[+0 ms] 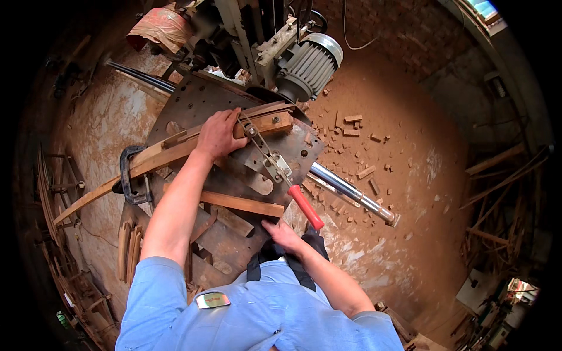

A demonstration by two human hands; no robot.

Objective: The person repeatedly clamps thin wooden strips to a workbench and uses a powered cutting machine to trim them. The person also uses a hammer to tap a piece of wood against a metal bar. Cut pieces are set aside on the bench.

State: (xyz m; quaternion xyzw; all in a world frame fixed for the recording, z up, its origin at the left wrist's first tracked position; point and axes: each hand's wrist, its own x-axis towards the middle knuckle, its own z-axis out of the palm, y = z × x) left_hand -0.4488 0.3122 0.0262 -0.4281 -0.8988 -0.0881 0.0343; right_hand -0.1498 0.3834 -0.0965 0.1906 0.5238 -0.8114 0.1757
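My left hand (pixel 218 133) presses down on a long curved wooden strip (pixel 146 161), fingers curled over its end beside a wooden block (pixel 272 124). The strip lies across a dark metal work plate (pixel 193 102). A metal lever arm with a red handle (pixel 305 207) runs from the block towards me. My right hand (pixel 284 235) rests at the plate's near edge just below the red handle, fingers stretched out to the left and holding nothing.
A black C-clamp (pixel 130 175) pins the strip at the plate's left. A grey electric motor (pixel 307 64) stands behind the plate, and a shiny metal cylinder (pixel 351 193) juts right. Wood offcuts (pixel 351 126) litter the sawdust floor. Curved wooden pieces (pixel 129 248) lean at lower left.
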